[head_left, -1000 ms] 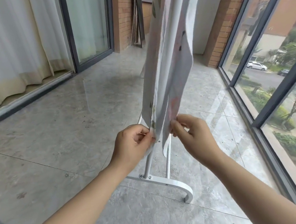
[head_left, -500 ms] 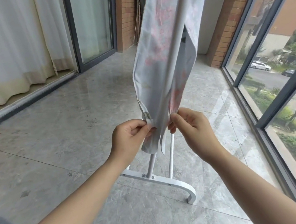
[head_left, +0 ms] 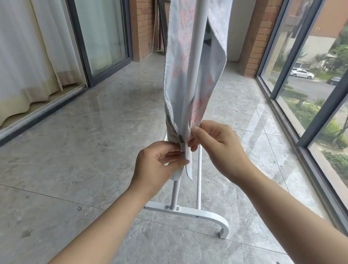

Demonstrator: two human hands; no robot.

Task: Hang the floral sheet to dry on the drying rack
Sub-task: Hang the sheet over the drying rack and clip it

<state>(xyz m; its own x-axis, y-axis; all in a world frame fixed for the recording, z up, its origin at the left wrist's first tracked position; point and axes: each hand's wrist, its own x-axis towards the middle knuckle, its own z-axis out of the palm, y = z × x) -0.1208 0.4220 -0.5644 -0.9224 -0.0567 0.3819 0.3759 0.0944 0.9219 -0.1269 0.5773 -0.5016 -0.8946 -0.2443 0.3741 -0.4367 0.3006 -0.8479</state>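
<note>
Both my hands have drawn closer together since a second ago, bunching the hem. My left hand pinches the lower edge of the floral sheet; my right hand pinches it just beside, slightly higher. It hangs around the white upright of the drying rack. Beyond lie the grey tiled floor and a curtain.

pale pink-floral sheet hangs bunched round white drying rack upright pole, w/ curved foot on floor
</note>
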